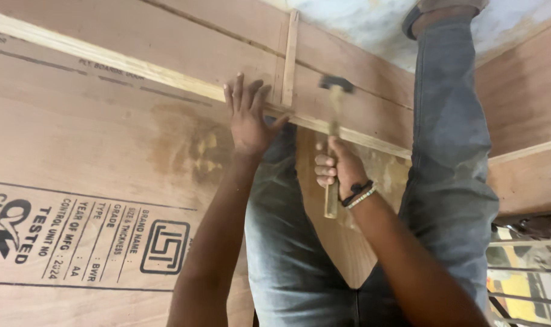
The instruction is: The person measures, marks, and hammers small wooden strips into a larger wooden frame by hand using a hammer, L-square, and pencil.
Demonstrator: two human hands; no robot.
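- Two hands in view, both the person's own, working over stacked plywood, head cam looking down.
- Far left: big plywood sheet (pixel 75 151) w/ black printed stamp, lies flat; darker stain patch near its upper right.
- Pale wood batten (pixel 136 65) runs diagonally along the sheet's top edge, left to right.
- Left hand (pixel 248 118): fingers spread, palm pressed flat where batten meets a second board (pixel 227 42) behind it. Holds nothing, just bracing.
- Just right of it: thin wood strip (pixel 289 57) standing across the batten, roughly perpendicular. Left fingertips very near its base, maybe touching; can't tell.
- Right hand (pixel 336 166): fist closed round the wooden handle of a hammer (pixel 334 121), wrist w/ bead bracelets (pixel 359 194). Hammer head is motion-blurred, up near the board just right of the strip, so likely mid-swing. Can't see a nail.
- Below/right: the person's jeans-clad legs (pixel 451 151), foot at top edge on pale floor.
- Far right: more plywood (pixel 523 91), metal rack bits in corner.
- Risks, my read: left fingers sit close to strike zone, so an off-line blow hits them. Grip is low on the handle, so less control. A glancing hit could split or shift the thin strip. Leg close by right of the swing path.
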